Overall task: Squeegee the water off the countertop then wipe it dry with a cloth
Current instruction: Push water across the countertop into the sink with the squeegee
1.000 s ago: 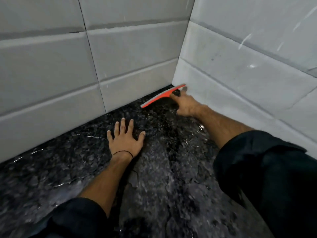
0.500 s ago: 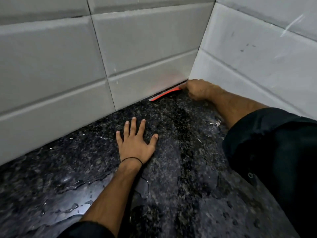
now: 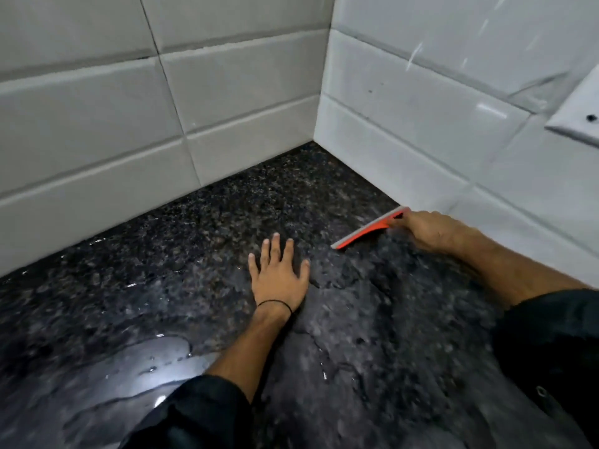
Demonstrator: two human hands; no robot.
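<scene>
A dark speckled granite countertop [image 3: 201, 254] fills the lower view and meets white tiled walls in a corner. My right hand [image 3: 431, 230] grips an orange squeegee [image 3: 369, 229] whose blade lies on the stone beside the right wall, a good way out from the corner. My left hand [image 3: 278, 273] lies flat on the counter with fingers spread, a black band at its wrist, just left of the blade's end. A pool of water [image 3: 139, 367] shines at the lower left, and wet streaks run in front of the squeegee. No cloth is in view.
White tiled walls close the back [image 3: 162, 124] and the right side [image 3: 437, 108]. A white fitting [image 3: 580, 111] sticks out from the right wall at the frame's edge. Dark sleeves cover both of my forearms low in the view.
The squeegee has come away from the foot of the back wall in the corner and moved toward me along the right wall. My left hand has stayed flat on the stone.
</scene>
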